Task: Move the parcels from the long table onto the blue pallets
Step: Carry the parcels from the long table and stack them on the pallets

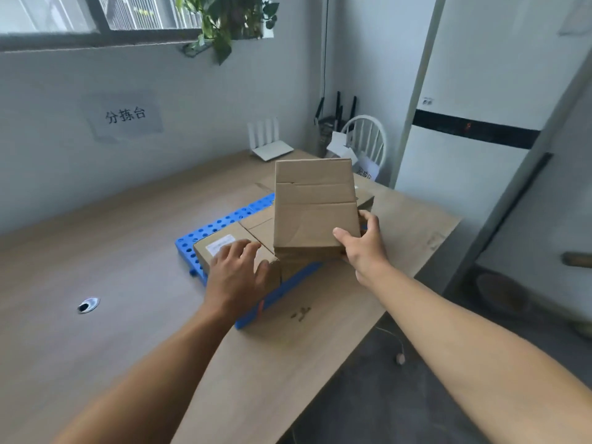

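A tall brown cardboard parcel stands on end over the blue pallet, tilted slightly. My right hand grips its lower right corner, thumb on the front face. A flatter parcel with a white label lies on the pallet's near left part. My left hand rests on that parcel's top with fingers spread, gripping nothing. More cardboard parcels lie behind and beside the tall one on the pallet; their far parts are hidden by it.
The pallet sits on a long wooden table with a cable grommet at the left. A white router stands at the far end. A white chair and a white cabinet are at the right.
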